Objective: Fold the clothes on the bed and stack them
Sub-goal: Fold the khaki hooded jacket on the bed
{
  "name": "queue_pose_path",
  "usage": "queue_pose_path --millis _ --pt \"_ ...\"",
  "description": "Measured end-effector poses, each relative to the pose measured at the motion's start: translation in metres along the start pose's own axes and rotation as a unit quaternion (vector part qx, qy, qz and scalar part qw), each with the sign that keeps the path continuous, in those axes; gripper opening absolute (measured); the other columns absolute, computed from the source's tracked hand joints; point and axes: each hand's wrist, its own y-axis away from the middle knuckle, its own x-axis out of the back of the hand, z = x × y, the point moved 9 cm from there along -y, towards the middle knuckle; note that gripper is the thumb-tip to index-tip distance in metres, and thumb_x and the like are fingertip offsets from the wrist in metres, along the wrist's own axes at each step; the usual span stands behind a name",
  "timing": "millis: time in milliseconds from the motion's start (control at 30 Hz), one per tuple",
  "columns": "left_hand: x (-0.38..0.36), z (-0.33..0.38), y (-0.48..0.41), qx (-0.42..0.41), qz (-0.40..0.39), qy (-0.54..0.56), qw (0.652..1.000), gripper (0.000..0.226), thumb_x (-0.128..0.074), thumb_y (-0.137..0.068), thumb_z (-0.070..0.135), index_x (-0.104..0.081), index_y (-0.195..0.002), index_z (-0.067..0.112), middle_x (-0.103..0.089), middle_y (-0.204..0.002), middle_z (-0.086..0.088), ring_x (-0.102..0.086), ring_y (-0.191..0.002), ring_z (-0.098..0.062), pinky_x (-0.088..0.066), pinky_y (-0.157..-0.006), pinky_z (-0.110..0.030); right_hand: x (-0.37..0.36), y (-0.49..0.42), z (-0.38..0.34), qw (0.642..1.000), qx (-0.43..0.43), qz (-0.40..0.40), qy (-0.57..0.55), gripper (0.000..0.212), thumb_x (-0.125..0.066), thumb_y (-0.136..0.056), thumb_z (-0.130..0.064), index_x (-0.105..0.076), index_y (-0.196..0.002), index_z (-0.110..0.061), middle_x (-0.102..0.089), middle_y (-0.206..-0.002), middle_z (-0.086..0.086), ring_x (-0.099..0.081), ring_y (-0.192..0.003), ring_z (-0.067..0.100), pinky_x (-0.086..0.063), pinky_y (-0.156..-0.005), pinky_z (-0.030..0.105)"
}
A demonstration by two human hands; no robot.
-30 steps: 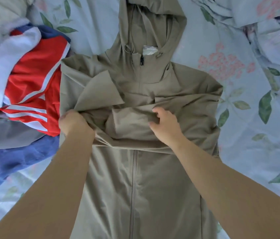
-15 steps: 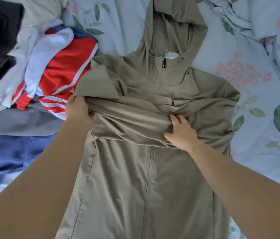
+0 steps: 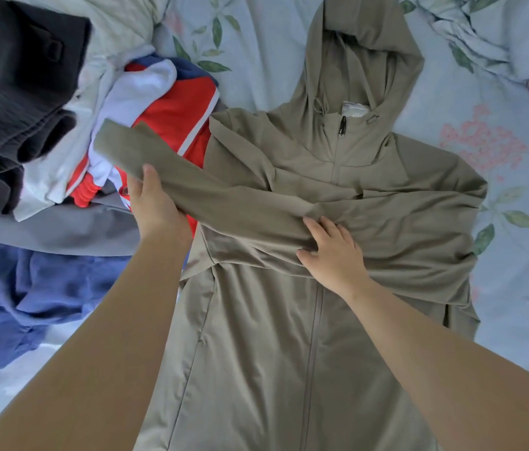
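An olive hooded zip jacket [image 3: 292, 336] lies face up on the floral bed sheet [image 3: 500, 109], hood pointing away from me. One sleeve [image 3: 224, 196] is folded across the chest and stretches out past the jacket's left side, its cuff over the clothes pile. My left hand [image 3: 154, 203] grips that sleeve from underneath near the cuff, thumb on top. My right hand [image 3: 333, 252] presses flat on the folded sleeves at mid-chest, fingers spread, beside the zip.
A pile of unfolded clothes lies to the left: a red, white and blue striped top [image 3: 172, 118], a dark grey garment [image 3: 19, 86], a white piece [image 3: 55, 177], a grey one [image 3: 61, 232] and a blue garment [image 3: 25, 297]. A crumpled floral duvet [image 3: 497, 30] is at the top right.
My left hand has pulled the sleeve out to the left, so it now lies straight across the chest. My right hand has flattened on the fabric. The view has shifted left.
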Motion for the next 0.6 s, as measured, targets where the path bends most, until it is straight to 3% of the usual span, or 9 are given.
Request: queue_pose_path --millis 100,167,233,300,400,433,500,567,600 --pt "-0.014 -0.006 0.002 0.040 -0.020 -0.016 0.999 0.056 -0.058 -0.092 0.018 -0.034 -0.140 0.033 -0.056 -0.128 0.002 -0.060 -0.105 -0.014 -0.054 -0.084 -0.030 0.007 0.001 0.002 0.998 -0.013 0.011 -0.060 0.062 -0.049 -0.093 -0.039 -0.022 -0.148 -0.032 -0.020 -0.156 -0.003 -0.016 -0.143 0.021 -0.019 -0.113 0.040" --pt "-0.006 -0.017 -0.002 0.079 0.002 -0.108 0.991 0.060 -0.065 -0.087 0.019 -0.036 -0.138 0.029 -0.054 -0.131 0.001 -0.057 -0.101 -0.015 -0.052 -0.074 -0.029 0.007 0.002 0.003 0.998 -0.016 0.000 -0.065 0.063 -0.050 -0.092 -0.038 -0.022 -0.148 -0.033 -0.020 -0.156 -0.004 -0.016 -0.143 0.020 -0.020 -0.112 0.040" --pt "-0.003 -0.016 -0.008 0.055 -0.003 -0.218 0.974 0.048 -0.066 -0.086 0.017 -0.044 -0.128 0.021 -0.058 -0.123 -0.001 -0.058 -0.101 -0.016 -0.053 -0.087 -0.036 0.002 0.003 0.004 0.998 -0.018 -0.023 -0.058 0.064 -0.051 -0.091 -0.038 -0.021 -0.148 -0.033 -0.016 -0.157 -0.005 -0.013 -0.144 0.020 -0.020 -0.112 0.042" --pt "-0.019 -0.016 -0.005 0.027 -0.082 -0.286 0.954 0.034 -0.059 -0.090 0.033 -0.050 -0.121 0.024 -0.060 -0.122 0.002 -0.058 -0.112 -0.016 -0.045 -0.103 -0.041 -0.004 0.003 0.005 0.997 -0.017 -0.046 -0.052 0.064 -0.052 -0.090 -0.038 -0.022 -0.147 -0.034 -0.010 -0.158 -0.005 -0.009 -0.145 0.020 -0.019 -0.113 0.042" --pt "-0.038 -0.023 0.006 0.007 -0.166 -0.335 0.928 0.046 -0.035 -0.097 0.051 -0.066 -0.111 0.019 -0.063 -0.114 0.013 -0.055 -0.112 -0.005 -0.039 -0.105 -0.030 -0.010 0.001 0.004 0.996 -0.012 -0.072 -0.046 0.064 -0.052 -0.090 -0.040 -0.024 -0.147 -0.033 -0.002 -0.159 -0.003 -0.002 -0.146 0.022 -0.016 -0.116 0.041" --pt "-0.039 -0.019 0.009 -0.019 -0.154 -0.368 0.917 0.049 -0.030 -0.100 0.047 -0.069 -0.102 0.016 -0.063 -0.103 0.018 -0.055 -0.102 -0.001 -0.040 -0.098 -0.024 -0.011 0.001 0.004 0.995 -0.011 -0.082 -0.048 0.064 -0.053 -0.090 -0.041 -0.024 -0.147 -0.033 0.000 -0.159 -0.003 -0.001 -0.146 0.023 -0.015 -0.117 0.040" --pt "-0.034 -0.004 0.009 -0.106 -0.075 -0.447 0.885 0.040 -0.032 -0.102 0.035 -0.066 -0.095 0.016 -0.061 -0.090 0.013 -0.056 -0.090 -0.011 -0.041 -0.083 -0.026 -0.012 -0.001 0.004 0.993 -0.011 -0.099 -0.061 0.065 -0.054 -0.090 -0.039 -0.025 -0.147 -0.031 0.001 -0.160 -0.003 0.000 -0.146 0.023 -0.012 -0.116 0.035" --pt "-0.024 0.004 0.003 -0.128 0.004 -0.450 0.884 0.018 -0.041 -0.098 0.024 -0.055 -0.106 0.014 -0.056 -0.085 0.007 -0.055 -0.089 -0.021 -0.041 -0.080 -0.030 -0.012 -0.005 0.007 0.991 -0.014 -0.111 -0.073 0.065 -0.056 -0.089 -0.038 -0.026 -0.147 -0.031 0.000 -0.160 -0.004 -0.001 -0.146 0.021 -0.011 -0.116 0.032" --pt "-0.021 0.001 -0.003 -0.106 0.020 -0.447 0.888 0.020 -0.046 -0.095 0.021 -0.050 -0.112 0.012 -0.055 -0.085 0.005 -0.054 -0.088 -0.022 -0.041 -0.079 -0.030 -0.012 -0.007 0.008 0.990 -0.014 -0.116 -0.074 0.066 -0.056 -0.088 -0.037 -0.027 -0.147 -0.031 0.000 -0.160 -0.004 -0.002 -0.146 0.021 -0.012 -0.117 0.032"
